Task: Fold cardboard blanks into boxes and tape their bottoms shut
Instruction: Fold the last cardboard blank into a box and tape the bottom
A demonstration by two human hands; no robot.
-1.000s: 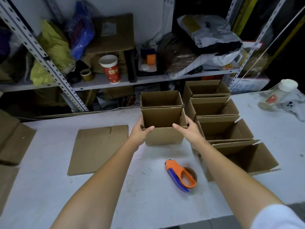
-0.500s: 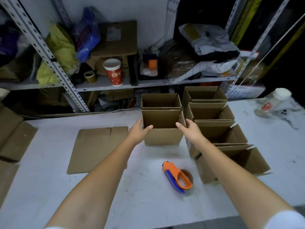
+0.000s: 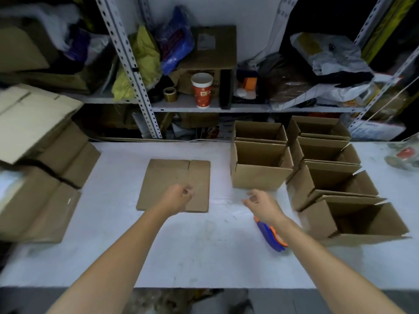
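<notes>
A flat cardboard blank (image 3: 174,177) lies on the white table (image 3: 204,257). My left hand (image 3: 178,197) hovers over the blank's near right part, fingers loosely curled and holding nothing. My right hand (image 3: 263,206) hangs above the table with relaxed fingers, just in front of a folded open box (image 3: 258,175). Behind that box stands a second one (image 3: 259,131). Several more open boxes (image 3: 328,175) stand in a row at the right. An orange and blue tape dispenser (image 3: 272,236) lies on the table, partly hidden under my right forearm.
Stacks of flat cardboard (image 3: 38,177) lie at the table's left end. A metal shelf (image 3: 204,107) behind the table holds a red paper cup (image 3: 202,90), a tape roll (image 3: 170,94), bags and boxes. A blurred bottle (image 3: 403,156) lies at the far right.
Both hands let go of the folded box and drew back toward me. My left hand moved left over the flat blank. The view swung to the left.
</notes>
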